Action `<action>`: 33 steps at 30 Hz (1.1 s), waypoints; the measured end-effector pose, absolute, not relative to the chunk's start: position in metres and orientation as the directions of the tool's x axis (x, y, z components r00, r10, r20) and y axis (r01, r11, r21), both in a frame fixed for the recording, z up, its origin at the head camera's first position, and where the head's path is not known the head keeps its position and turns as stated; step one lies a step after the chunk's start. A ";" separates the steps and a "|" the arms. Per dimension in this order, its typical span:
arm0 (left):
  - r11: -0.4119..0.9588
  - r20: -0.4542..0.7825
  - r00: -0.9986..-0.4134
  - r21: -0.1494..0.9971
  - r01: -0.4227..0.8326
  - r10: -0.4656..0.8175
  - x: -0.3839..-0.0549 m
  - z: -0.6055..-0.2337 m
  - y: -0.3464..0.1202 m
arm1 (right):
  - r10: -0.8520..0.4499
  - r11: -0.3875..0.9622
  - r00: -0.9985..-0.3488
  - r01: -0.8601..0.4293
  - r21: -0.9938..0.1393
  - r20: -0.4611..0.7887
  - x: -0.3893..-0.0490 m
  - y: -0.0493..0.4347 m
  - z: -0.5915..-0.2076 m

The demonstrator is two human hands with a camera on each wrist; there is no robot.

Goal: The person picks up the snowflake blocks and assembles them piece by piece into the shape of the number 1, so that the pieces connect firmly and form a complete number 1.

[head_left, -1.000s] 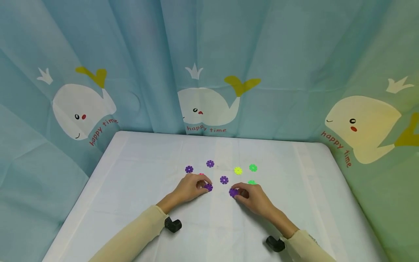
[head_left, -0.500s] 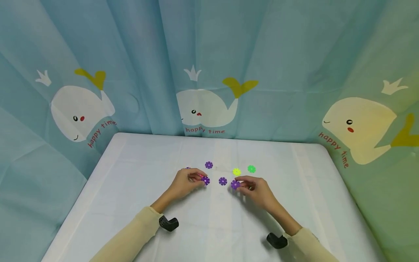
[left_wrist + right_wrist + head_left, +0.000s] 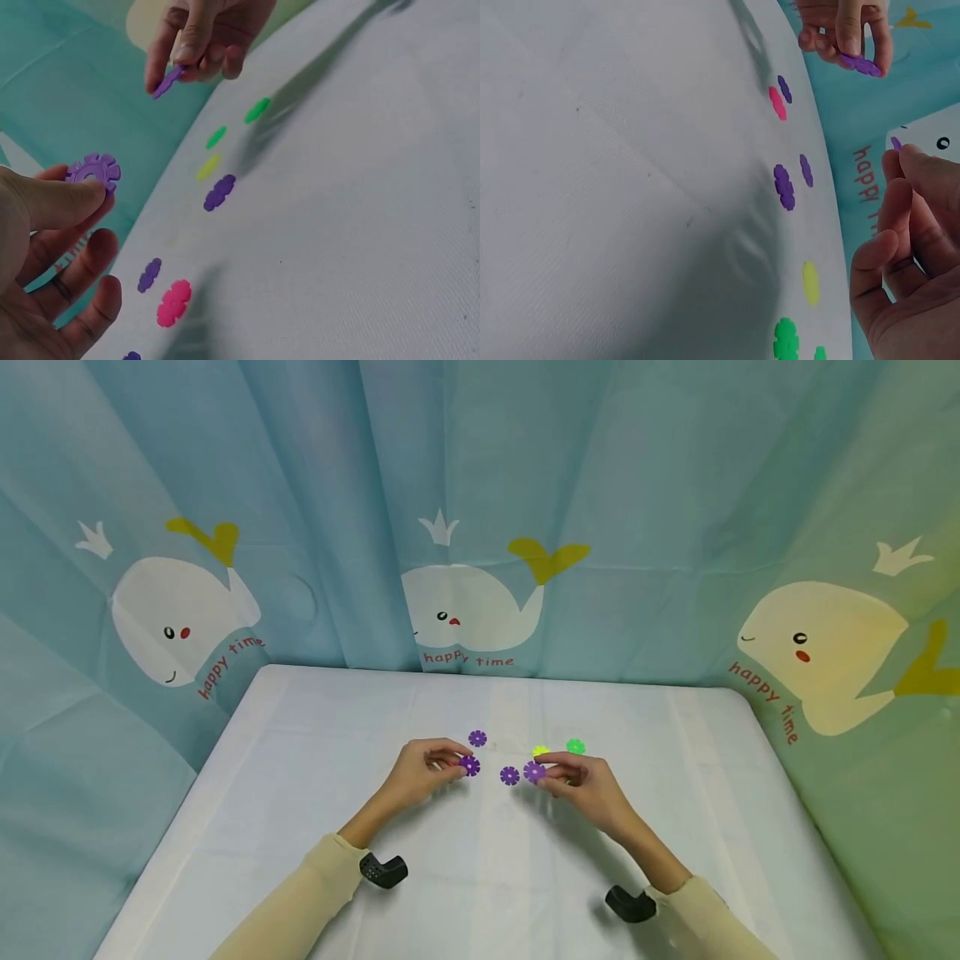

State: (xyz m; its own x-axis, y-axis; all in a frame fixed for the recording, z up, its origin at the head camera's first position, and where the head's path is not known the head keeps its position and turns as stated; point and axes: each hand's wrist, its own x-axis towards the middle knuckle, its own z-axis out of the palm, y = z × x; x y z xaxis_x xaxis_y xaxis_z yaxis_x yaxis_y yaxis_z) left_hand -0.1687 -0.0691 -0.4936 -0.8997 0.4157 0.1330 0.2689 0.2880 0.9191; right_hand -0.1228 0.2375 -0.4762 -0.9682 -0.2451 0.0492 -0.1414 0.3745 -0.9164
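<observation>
The left hand (image 3: 422, 773) pinches one purple disc (image 3: 470, 766), the right hand (image 3: 590, 787) a second purple disc (image 3: 534, 772), both above the white table (image 3: 660, 760). On it lie three loose purple discs (image 3: 510, 776), one pink disc (image 3: 174, 304), one yellow disc (image 3: 208, 167) and two green discs (image 3: 257, 110).

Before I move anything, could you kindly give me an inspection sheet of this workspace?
Surface: white table; a few dark specks show in the wrist views.
Job's things: notched discs on the table, namely three purple discs, one pink disc, one yellow disc and two green discs.
Left hand: its fingers hold another purple disc above the table.
Right hand: its fingers hold one more purple disc, also raised.
Clutter: nothing seen.
Cables: nothing seen.
Surroundings: blue-green curtain behind the table, with whale prints and the words "happy time".
</observation>
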 end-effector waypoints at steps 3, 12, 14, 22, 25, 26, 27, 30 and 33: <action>0.288 0.138 -0.901 0.918 0.272 0.411 -0.168 -0.493 -0.070 | -0.243 0.367 -0.970 -0.111 -0.924 0.020 -0.123 0.234 -0.475; 0.249 0.144 -0.891 0.930 0.270 0.429 -0.165 -0.495 -0.067 | -0.271 0.316 -0.963 -0.092 -0.944 0.003 -0.128 0.218 -0.473; 0.246 0.138 -0.891 0.932 0.265 0.433 -0.164 -0.494 -0.065 | -0.280 0.310 -0.960 -0.090 -0.947 -0.001 -0.129 0.214 -0.474; 0.244 0.163 -0.883 0.925 0.292 0.439 -0.162 -0.493 -0.060 | -0.300 0.294 -0.954 -0.077 -0.953 -0.015 -0.132 0.200 -0.473; 0.255 0.172 -0.884 0.918 0.304 0.435 -0.162 -0.494 -0.060 | -0.307 0.287 -0.951 -0.077 -0.955 -0.016 -0.133 0.196 -0.474; 0.258 0.174 -0.885 0.916 0.307 0.433 -0.162 -0.494 -0.060 | -0.310 0.285 -0.951 -0.076 -0.956 -0.016 -0.133 0.195 -0.474; 0.261 0.177 -0.885 0.914 0.309 0.430 -0.162 -0.495 -0.060 | -0.310 0.280 -0.950 -0.071 -0.957 -0.020 -0.133 0.194 -0.475; 0.260 0.188 -0.884 0.911 0.319 0.428 -0.161 -0.496 -0.060 | -0.309 0.273 -0.950 -0.052 -0.961 -0.037 -0.133 0.192 -0.477; 0.253 0.201 -0.879 0.909 0.332 0.433 -0.161 -0.497 -0.060 | -0.312 0.259 -0.948 -0.026 -0.966 -0.058 -0.133 0.191 -0.479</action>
